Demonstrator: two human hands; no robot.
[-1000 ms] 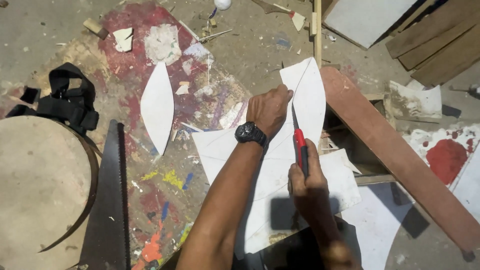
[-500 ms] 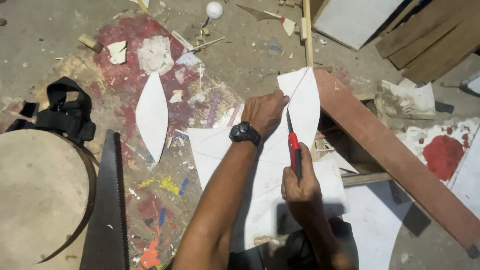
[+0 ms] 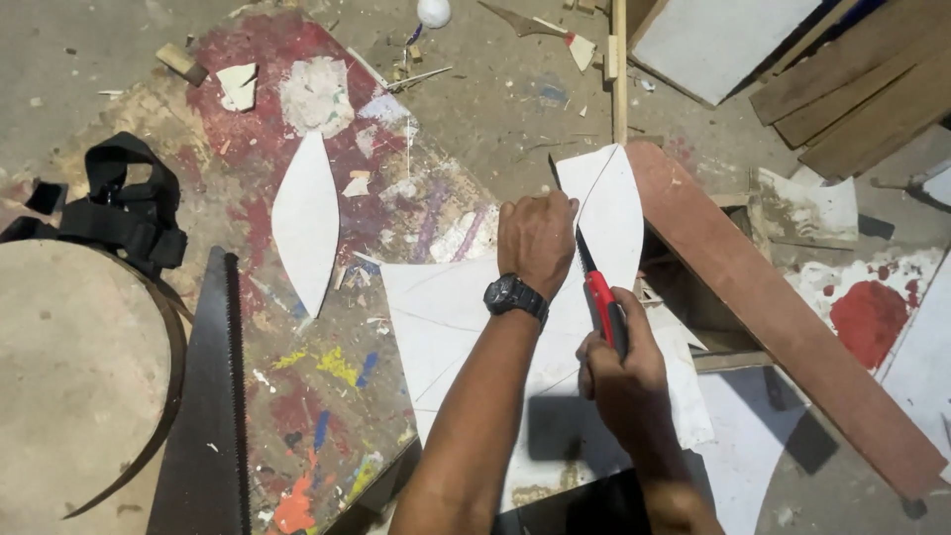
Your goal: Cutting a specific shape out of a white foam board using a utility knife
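The left hand (image 3: 536, 241), with a black watch (image 3: 514, 296) on its wrist, lies flat with the fingers close together, pressing down on a white sheet (image 3: 446, 327) that rests on a paint-stained board (image 3: 327, 396). The right hand (image 3: 622, 372) is closed in a fist around the red handle of a small saw (image 3: 592, 282), whose thin blade runs up along the right side of the left hand, just beside it, and meets the sheet where a pointed, leaf-shaped part (image 3: 609, 213) is marked by a curved pencil line. That pointed part reaches toward a reddish-brown plank (image 3: 783, 317) which slants down to the right. A separate white leaf-shaped piece (image 3: 305, 223) lies on the board well to the left of the hands. Farther left, a large handsaw blade (image 3: 208, 416) lies beside a round wooden disc (image 3: 69, 376), with a black strap (image 3: 124, 208) above the disc. Scraps of white material and wood chips are scattered over the dusty floor (image 3: 495, 109) near the top.
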